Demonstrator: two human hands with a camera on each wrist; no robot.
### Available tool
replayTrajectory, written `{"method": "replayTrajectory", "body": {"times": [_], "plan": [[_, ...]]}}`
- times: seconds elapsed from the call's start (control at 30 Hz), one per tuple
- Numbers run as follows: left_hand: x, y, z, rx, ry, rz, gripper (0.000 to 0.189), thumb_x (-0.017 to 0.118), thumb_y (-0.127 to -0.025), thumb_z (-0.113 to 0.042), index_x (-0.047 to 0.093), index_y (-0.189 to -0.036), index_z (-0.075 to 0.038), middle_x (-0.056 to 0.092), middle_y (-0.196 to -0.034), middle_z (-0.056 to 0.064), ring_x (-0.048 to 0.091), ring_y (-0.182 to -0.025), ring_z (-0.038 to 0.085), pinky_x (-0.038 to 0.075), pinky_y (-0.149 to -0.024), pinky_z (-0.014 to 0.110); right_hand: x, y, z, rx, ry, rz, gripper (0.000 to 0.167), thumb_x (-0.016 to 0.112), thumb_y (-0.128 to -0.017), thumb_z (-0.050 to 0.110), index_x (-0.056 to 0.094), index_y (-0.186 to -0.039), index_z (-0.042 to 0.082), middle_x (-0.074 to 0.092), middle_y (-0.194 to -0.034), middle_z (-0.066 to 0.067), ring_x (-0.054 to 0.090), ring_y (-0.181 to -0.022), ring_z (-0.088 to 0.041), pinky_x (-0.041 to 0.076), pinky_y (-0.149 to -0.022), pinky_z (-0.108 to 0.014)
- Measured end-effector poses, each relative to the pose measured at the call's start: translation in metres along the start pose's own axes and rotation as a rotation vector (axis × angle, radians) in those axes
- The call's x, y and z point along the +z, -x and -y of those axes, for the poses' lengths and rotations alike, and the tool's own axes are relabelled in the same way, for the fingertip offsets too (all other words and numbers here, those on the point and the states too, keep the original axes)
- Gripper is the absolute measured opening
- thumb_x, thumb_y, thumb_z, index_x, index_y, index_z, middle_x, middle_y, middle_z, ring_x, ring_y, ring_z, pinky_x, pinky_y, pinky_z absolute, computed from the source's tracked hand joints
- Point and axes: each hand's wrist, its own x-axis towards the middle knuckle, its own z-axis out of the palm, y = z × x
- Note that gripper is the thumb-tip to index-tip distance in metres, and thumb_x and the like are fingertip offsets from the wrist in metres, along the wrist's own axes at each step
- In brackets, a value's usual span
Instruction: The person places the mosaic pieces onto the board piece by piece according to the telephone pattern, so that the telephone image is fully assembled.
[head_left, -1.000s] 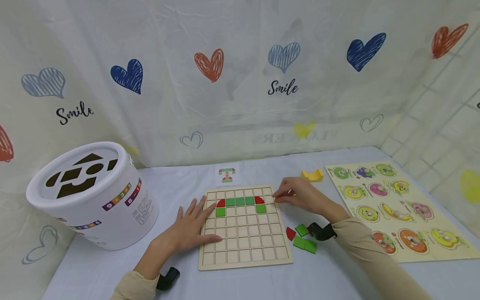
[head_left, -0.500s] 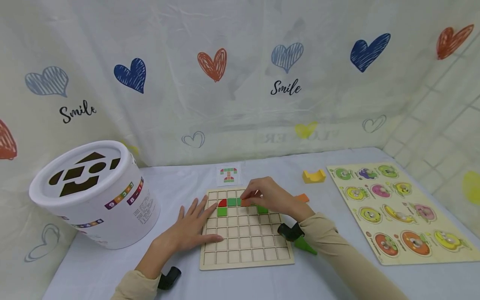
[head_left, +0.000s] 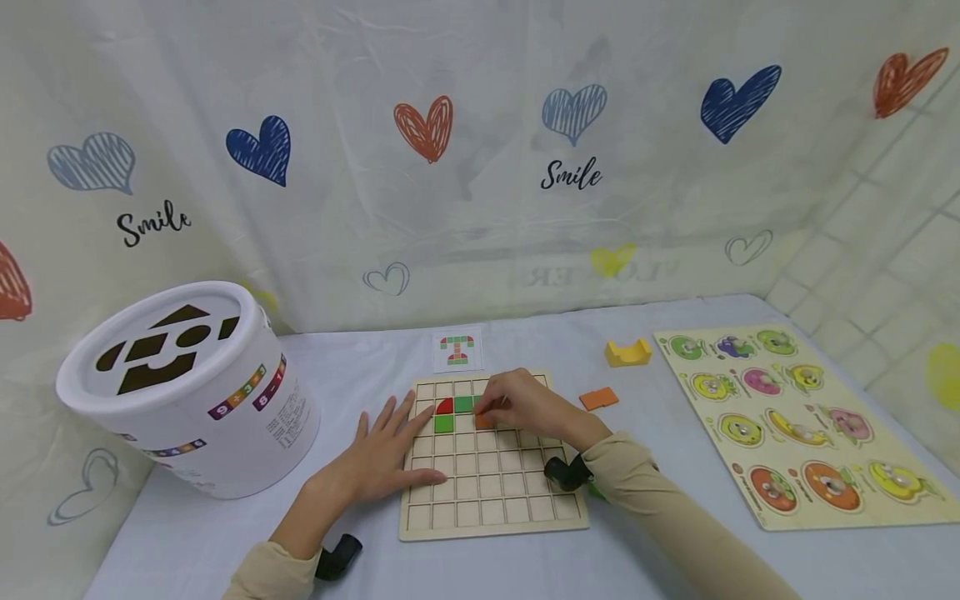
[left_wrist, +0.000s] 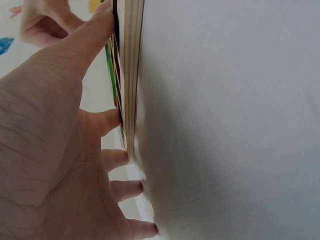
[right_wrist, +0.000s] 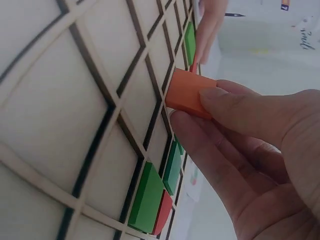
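Observation:
A wooden grid board [head_left: 495,508] lies on the table. My left hand [head_left: 378,460] rests spread along its left edge, thumb and fingertips touching the board and cloth. Between thumb and fingers my right hand [head_left: 517,407] pinches an orange square tile [right_wrist: 189,92], held at a cell in the second row of coloured pieces. Green tiles [head_left: 444,423] and a red quarter-round tile [head_left: 446,406] sit in cells at the upper left. In the right wrist view, another green tile [right_wrist: 147,197] and a red tile [right_wrist: 162,212] sit in cells near the fingers; the head view hides them behind my hand.
A pattern card [head_left: 457,350] lies behind the board. Orange tiles [head_left: 598,398] and a yellow arch block [head_left: 628,353] lie to its right. A fruit puzzle board [head_left: 802,425] is farther right, a white bucket [head_left: 187,392] at left. Green tiles are mostly hidden under the right wrist.
My right hand has moved left from the board's right edge to its upper middle, bringing an orange tile, then slightly nearer to me. The left hand stays in place.

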Motion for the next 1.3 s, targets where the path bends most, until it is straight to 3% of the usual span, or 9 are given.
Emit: {"method": "replayTrajectory", "body": {"times": [0.2, 0.53, 1.3], "plan": [[0.0, 0.0, -0.001, -0.003, -0.004, 0.002, 0.101, 0.061, -0.091, -0.076, 0.028, -0.167, -0.018, 0.009, -0.175, 0.018, 0.005, -0.159, 0.047, 0.004, -0.118, 0.077, 0.0, 0.0, 0.001, 0.014, 0.022, 0.022, 0.015, 0.079, -0.09, -0.002, 0.082, -0.105, -0.001, 0.075, -0.093, -0.003, 0.066, -0.085, -0.008, 0.054, -0.073, -0.02], [0.0, 0.001, 0.0, -0.004, -0.001, 0.001, 0.101, 0.062, -0.091, -0.074, 0.029, -0.167, -0.017, 0.009, -0.174, 0.019, 0.005, -0.159, 0.048, 0.004, -0.118, 0.077, 0.002, -0.002, 0.006, -0.007, 0.123, 0.032, 0.016, 0.077, -0.091, -0.005, 0.081, -0.106, -0.004, 0.073, -0.095, -0.008, 0.068, -0.086, -0.017, 0.055, -0.075, -0.02], [0.001, -0.001, 0.001, -0.003, -0.014, 0.005, 0.102, 0.061, -0.091, -0.076, 0.029, -0.167, -0.017, 0.009, -0.174, 0.019, 0.006, -0.158, 0.048, 0.005, -0.117, 0.079, 0.008, -0.002, 0.019, 0.019, 0.305, 0.052, 0.016, 0.076, -0.092, -0.003, 0.081, -0.107, -0.003, 0.069, -0.092, -0.007, 0.062, -0.079, -0.014, 0.053, -0.072, -0.022]]}}
